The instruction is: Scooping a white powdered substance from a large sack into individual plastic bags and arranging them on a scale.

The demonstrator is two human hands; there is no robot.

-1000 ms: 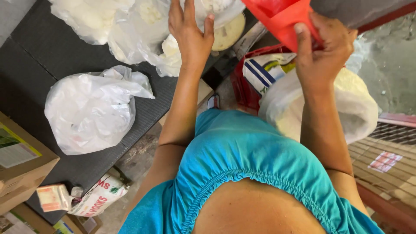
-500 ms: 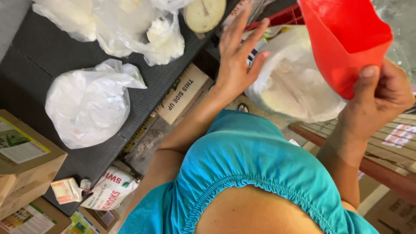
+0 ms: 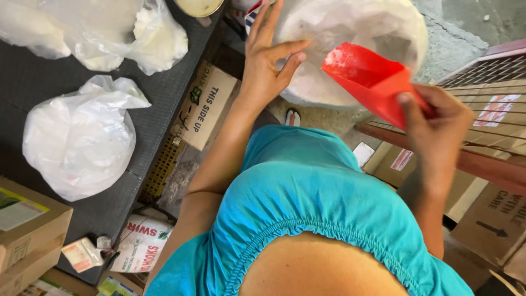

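My right hand (image 3: 438, 123) grips a red plastic scoop (image 3: 370, 79) by its narrow end, the wide mouth pointing left and tilted down. The scoop hangs over a big clear plastic sack of white powder (image 3: 350, 38) standing on the ground. My left hand (image 3: 268, 60) rests with fingers spread on the sack's left rim. A tied plastic bag of white powder (image 3: 79, 142) lies on the dark table (image 3: 33, 87) to my left.
More filled plastic bags (image 3: 131, 33) lie at the table's far end beside a round scale dial (image 3: 197, 6). Cardboard boxes (image 3: 208, 107) stand under and beside the table, others (image 3: 487, 214) at right below a metal grate (image 3: 487, 71). A box (image 3: 27, 230) sits at the table's near corner.
The view has dropped toward the sack. My right hand has lowered the red scoop from high at right down over the sack, and my left hand has come to rest on its rim.
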